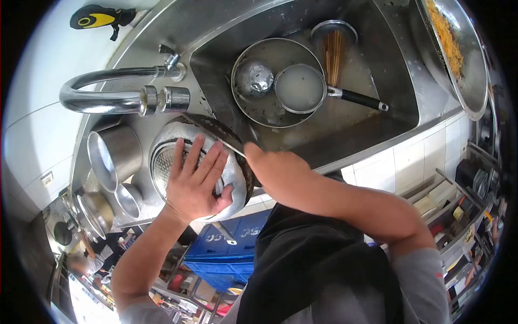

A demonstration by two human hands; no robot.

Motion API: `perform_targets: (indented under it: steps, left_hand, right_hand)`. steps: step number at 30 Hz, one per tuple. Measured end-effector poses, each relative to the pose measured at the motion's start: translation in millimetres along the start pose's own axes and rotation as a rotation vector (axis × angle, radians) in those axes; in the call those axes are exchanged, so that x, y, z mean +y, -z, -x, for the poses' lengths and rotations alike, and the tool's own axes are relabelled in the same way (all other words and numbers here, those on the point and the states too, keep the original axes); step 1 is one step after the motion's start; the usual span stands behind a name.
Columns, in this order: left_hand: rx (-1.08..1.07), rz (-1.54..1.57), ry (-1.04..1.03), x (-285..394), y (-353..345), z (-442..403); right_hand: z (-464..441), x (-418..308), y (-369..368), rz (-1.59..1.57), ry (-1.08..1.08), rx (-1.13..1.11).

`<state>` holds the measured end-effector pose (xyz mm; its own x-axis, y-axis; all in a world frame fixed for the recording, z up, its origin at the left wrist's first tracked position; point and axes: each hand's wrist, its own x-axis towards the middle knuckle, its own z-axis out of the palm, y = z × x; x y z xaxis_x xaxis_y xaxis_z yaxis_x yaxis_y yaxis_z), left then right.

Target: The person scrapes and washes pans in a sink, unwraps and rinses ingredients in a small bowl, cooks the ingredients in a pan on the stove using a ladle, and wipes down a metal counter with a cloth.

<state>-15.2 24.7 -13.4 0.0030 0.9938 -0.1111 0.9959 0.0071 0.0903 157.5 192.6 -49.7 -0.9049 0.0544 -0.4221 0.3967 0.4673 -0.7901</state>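
An upturned metal pan (pixel 233 189) leans at the sink's left edge, its dotted round base facing up and its side wall blackened. My left hand (pixel 195 181) lies flat on this base with the fingers spread. At the pan's far right side, my right hand (pixel 275 171) is closed around a tool. Only a thin, pale metal blade (pixel 233 148) shows of it, lying against the dark side wall; the grip is hidden in my fist. Below the pan, a metal handle with a hole (pixel 224 233) sticks out towards me.
A sink (pixel 345 143) with cloudy water holds a large round pot (pixel 235 100), a black-handled saucepan (pixel 299 89) and a bundle of thin sticks (pixel 333 56). The faucet (pixel 108 101) arches beside the pan. Steel pots (pixel 127 151) stand left; a colander (pixel 475 89) with orange shreds is right.
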Motion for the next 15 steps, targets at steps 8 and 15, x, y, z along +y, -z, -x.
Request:
perform_targets:
  steps: [8, 15]
  left_hand:
    - [-0.004, 0.017, 0.008, 0, -1, 0]
    - [-0.013, 0.009, 0.027, -6, -1, 2]
  right_hand:
    - [5, -3, 5, -0.008, 0.015, -0.018]
    - [6, -5, 6, 0.034, -0.017, -0.033]
